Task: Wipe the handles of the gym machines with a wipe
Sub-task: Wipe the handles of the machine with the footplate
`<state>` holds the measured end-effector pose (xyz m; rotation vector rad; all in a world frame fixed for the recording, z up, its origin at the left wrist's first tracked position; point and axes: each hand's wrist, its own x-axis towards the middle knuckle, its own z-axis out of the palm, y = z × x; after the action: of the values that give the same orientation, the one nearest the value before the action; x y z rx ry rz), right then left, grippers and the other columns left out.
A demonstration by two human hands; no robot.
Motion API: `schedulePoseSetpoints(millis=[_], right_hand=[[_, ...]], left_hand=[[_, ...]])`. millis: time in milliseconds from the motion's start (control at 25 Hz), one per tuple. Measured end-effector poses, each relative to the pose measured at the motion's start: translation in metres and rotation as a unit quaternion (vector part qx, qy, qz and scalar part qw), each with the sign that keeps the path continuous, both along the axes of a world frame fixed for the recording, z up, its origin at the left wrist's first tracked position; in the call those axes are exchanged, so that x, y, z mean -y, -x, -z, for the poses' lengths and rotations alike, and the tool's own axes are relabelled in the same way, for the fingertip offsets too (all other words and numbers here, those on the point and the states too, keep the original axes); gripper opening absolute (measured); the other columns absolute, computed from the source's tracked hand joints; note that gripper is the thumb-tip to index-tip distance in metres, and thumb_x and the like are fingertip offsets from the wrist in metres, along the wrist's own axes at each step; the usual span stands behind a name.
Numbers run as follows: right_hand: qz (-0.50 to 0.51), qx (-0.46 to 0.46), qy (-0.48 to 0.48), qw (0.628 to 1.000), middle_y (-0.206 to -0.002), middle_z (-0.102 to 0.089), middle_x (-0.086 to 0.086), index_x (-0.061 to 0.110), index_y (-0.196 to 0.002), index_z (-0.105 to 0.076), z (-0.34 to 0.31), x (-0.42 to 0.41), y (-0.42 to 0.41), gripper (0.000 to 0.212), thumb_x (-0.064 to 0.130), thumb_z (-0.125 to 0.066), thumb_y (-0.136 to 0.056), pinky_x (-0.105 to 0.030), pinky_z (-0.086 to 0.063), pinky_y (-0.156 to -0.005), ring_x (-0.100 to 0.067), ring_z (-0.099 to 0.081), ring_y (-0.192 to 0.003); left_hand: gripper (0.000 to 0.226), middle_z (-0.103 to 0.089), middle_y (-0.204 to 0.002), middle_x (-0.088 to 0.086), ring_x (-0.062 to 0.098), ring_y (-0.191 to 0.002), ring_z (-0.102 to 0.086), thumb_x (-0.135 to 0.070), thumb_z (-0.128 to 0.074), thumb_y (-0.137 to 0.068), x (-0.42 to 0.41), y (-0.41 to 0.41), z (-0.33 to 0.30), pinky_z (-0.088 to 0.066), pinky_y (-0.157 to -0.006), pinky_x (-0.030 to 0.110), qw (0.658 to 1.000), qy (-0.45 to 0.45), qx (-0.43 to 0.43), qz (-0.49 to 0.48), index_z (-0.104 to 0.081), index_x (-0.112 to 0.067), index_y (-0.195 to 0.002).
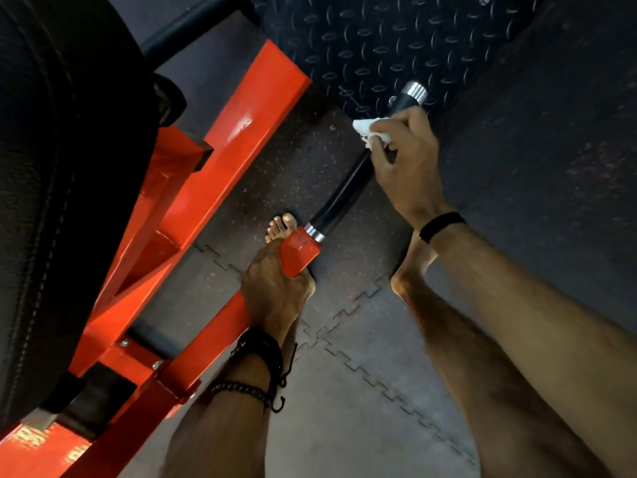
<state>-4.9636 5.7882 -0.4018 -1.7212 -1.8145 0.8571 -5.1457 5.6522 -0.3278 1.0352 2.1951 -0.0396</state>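
The right hand (403, 160) covers the middle of the handle (344, 194), so the grip under its palm can't be seen, and most of the wipe (368, 131) is bunched out of sight inside the fingers. The left hand (275, 291) hides part of the red arm (300, 251), and its fingertips are tucked away behind it. One foot (281, 225) shows only its toes past that hand. The black pad (51, 167) runs off the left and top edges. The red frame (220, 139) is cut off at the bottom-left corner. Both forearms leave the bottom edge.
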Motion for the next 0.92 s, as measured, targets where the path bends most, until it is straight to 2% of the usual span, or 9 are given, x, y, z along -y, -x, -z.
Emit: schedulePoseSetpoints(millis=[80, 240, 320, 400, 520, 640, 800, 840, 920], right_hand=[[-0.034, 0.024, -0.009, 0.999, -0.098, -0.058, -0.016, 0.002, -0.098, -0.068, -0.004, 0.02, 0.011, 0.016, 0.013, -0.06, -0.09, -0.035, -0.054, -0.073, -0.024, -0.057, -0.088], [-0.194, 0.042, 0.027, 0.98, -0.089, -0.059, -0.011, 0.007, -0.098, -0.067, -0.016, 0.089, 0.039, 0.016, 0.019, -0.062, -0.089, -0.035, -0.051, -0.063, -0.021, -0.056, -0.076], [-0.167, 0.077, 0.026, 0.983, -0.087, -0.06, -0.011, 0.009, -0.098, -0.068, -0.012, 0.069, 0.027, 0.016, 0.021, -0.065, -0.087, -0.032, -0.047, -0.064, -0.023, -0.056, -0.074], [-0.059, 0.135, 0.007, 0.989, -0.09, -0.061, -0.013, 0.01, -0.1, -0.069, -0.001, 0.024, 0.006, 0.018, 0.023, -0.064, -0.088, -0.029, -0.042, -0.068, -0.026, -0.057, -0.078], [0.027, 0.174, 0.026, 0.984, -0.098, -0.06, -0.014, 0.012, -0.105, -0.069, 0.011, -0.029, -0.022, 0.025, 0.025, -0.057, -0.089, -0.034, -0.049, -0.071, -0.027, -0.059, -0.087], [-0.021, 0.126, 0.033, 0.991, -0.096, -0.058, -0.012, 0.01, -0.104, -0.068, 0.005, 0.008, 0.002, 0.023, 0.024, -0.056, -0.091, -0.029, -0.043, -0.068, -0.023, -0.055, -0.083], [-0.221, 0.08, 0.05, 0.971, -0.089, -0.056, -0.008, 0.011, -0.104, -0.066, -0.02, 0.091, 0.038, 0.021, 0.024, -0.056, -0.092, -0.029, -0.041, -0.066, -0.018, -0.051, -0.076], [-0.226, 0.085, 0.039, 0.97, -0.088, -0.056, -0.009, 0.011, -0.103, -0.066, -0.02, 0.084, 0.035, 0.02, 0.024, -0.057, -0.091, -0.03, -0.04, -0.065, -0.02, -0.052, -0.075], [-0.145, 0.128, -0.004, 0.981, -0.086, -0.058, -0.012, 0.01, -0.099, -0.066, -0.01, 0.046, 0.02, 0.019, 0.025, -0.058, -0.09, -0.032, -0.042, -0.067, -0.025, -0.054, -0.074]], left_hand=[[0.029, -0.07, -0.096, 0.002, 0.025, -0.09, -0.064, -0.01, -0.073, -0.073, -0.002, -0.001, -0.002, -0.049, -0.091, 0.04, 1.0, -0.004, -0.001, -0.003, -0.067, -0.019, -0.099], [0.036, -0.071, -0.1, 0.008, 0.031, -0.092, -0.066, -0.009, -0.074, -0.07, 0.0, -0.003, 0.003, -0.048, -0.09, 0.041, 1.0, 0.017, -0.013, 0.02, -0.068, -0.014, -0.106], [0.032, -0.07, -0.096, 0.007, 0.03, -0.087, -0.065, -0.008, -0.073, -0.072, 0.002, -0.004, 0.006, -0.051, -0.088, 0.042, 0.999, 0.029, -0.01, 0.025, -0.067, -0.014, -0.103], [0.024, -0.069, -0.089, 0.006, 0.027, -0.081, -0.064, -0.007, -0.072, -0.073, 0.005, -0.004, 0.008, -0.053, -0.083, 0.045, 0.999, 0.031, -0.003, 0.025, -0.067, -0.014, -0.095], [0.022, -0.069, -0.087, 0.004, 0.026, -0.079, -0.064, -0.008, -0.071, -0.072, 0.004, -0.004, 0.01, -0.053, -0.08, 0.041, 0.999, 0.025, -0.019, 0.04, -0.066, -0.015, -0.092], [0.028, -0.068, -0.089, 0.002, 0.024, -0.08, -0.063, -0.014, -0.077, -0.07, 0.002, 0.001, 0.009, -0.05, -0.079, 0.036, 0.998, 0.042, -0.014, 0.043, -0.065, -0.018, -0.095], [0.037, -0.07, -0.094, 0.006, 0.028, -0.087, -0.066, -0.028, -0.084, -0.069, 0.002, 0.007, 0.003, -0.043, -0.08, 0.032, 0.995, 0.046, -0.012, 0.09, -0.067, -0.018, -0.1], [0.04, -0.07, -0.096, 0.006, 0.027, -0.088, -0.065, -0.031, -0.085, -0.07, 0.002, 0.008, 0.003, -0.04, -0.08, 0.031, 0.994, 0.047, -0.014, 0.101, -0.067, -0.017, -0.102], [0.041, -0.07, -0.097, 0.003, 0.025, -0.09, -0.065, -0.039, -0.084, -0.071, 0.0, 0.009, 0.002, -0.038, -0.08, 0.03, 0.993, 0.048, -0.017, 0.104, -0.066, -0.02, -0.102]])
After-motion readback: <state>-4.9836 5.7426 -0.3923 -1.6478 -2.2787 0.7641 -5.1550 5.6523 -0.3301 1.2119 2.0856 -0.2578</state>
